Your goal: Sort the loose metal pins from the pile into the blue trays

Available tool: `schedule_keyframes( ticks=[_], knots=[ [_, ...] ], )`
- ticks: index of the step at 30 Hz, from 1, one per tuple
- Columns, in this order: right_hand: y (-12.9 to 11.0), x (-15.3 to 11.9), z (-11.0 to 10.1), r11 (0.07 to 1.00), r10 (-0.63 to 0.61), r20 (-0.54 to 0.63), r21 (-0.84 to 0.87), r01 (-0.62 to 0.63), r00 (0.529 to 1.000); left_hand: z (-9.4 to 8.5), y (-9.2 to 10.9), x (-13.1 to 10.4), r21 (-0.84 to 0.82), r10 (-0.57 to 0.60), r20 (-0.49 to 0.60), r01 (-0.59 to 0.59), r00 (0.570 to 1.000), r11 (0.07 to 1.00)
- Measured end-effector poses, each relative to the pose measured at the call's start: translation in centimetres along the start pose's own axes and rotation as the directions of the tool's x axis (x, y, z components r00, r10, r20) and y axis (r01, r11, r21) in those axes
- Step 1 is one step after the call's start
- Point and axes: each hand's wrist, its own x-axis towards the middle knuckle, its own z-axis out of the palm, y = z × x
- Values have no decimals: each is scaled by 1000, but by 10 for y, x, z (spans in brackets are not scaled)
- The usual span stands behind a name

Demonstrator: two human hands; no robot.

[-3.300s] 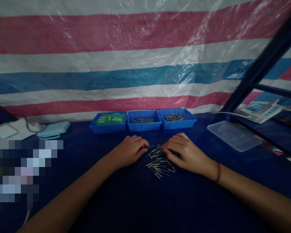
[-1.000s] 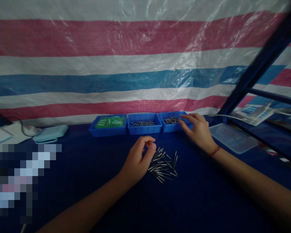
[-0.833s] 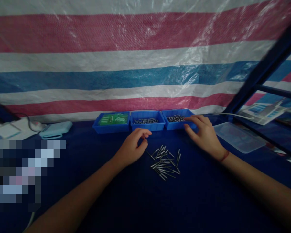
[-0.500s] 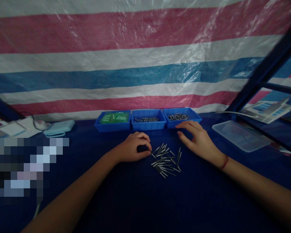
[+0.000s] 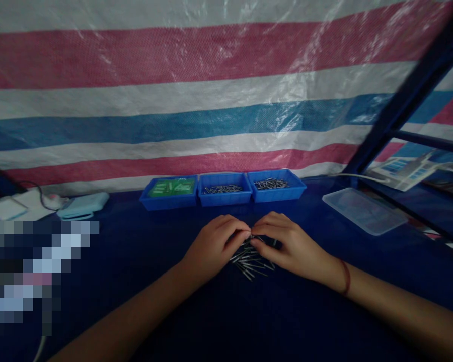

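Out on the middle of the desk (image 5: 211, 322), well short of its far edge, you've got a loose pile of metal pins (image 5: 245, 262), and IMO what matters is how it sits against your fingers. Your left grip (image 5: 215, 246) comes in from the left, your right grip (image 5: 290, 246) from the right, and the tips nearly meet just beyond the pile. So the pins you can see lie mostly on your own side of the tips, partly tucked under them.

Axis-wise it's messy: plenty of the visible pins slant from far left to near right and fan out toward you, crossing each other. They aren't square to either grip. Neither hand is clearly nearer, though the right thumb reaches over more of the pile.

As for the grips, both have thumb and forefinger brought close, facing each other. Something small and greyish shows right where they meet, but it's too tiny and dark, so I can't tell whether either one is actually pinching a pin.

FWIW, three blue bins (image 5: 226, 199) line the desk's far edge, straight past your knuckles.
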Motion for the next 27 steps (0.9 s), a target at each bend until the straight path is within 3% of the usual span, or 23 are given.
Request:
schedule_keyframes(
  ticks=[4,8,27],
  knots=[
    [0,1,5,982,46,-24,184,-41,999,10,0,-3,-178,-156,-131,131,979,975],
    [0,1,11,942,120,-32,318,-104,992,17,-1,-3,-298,-280,-141,229,950,927],
    [-5,0,11,955,101,-31,284,-88,994,14,2,-3,-302,-271,-128,223,954,927]
  ],
)
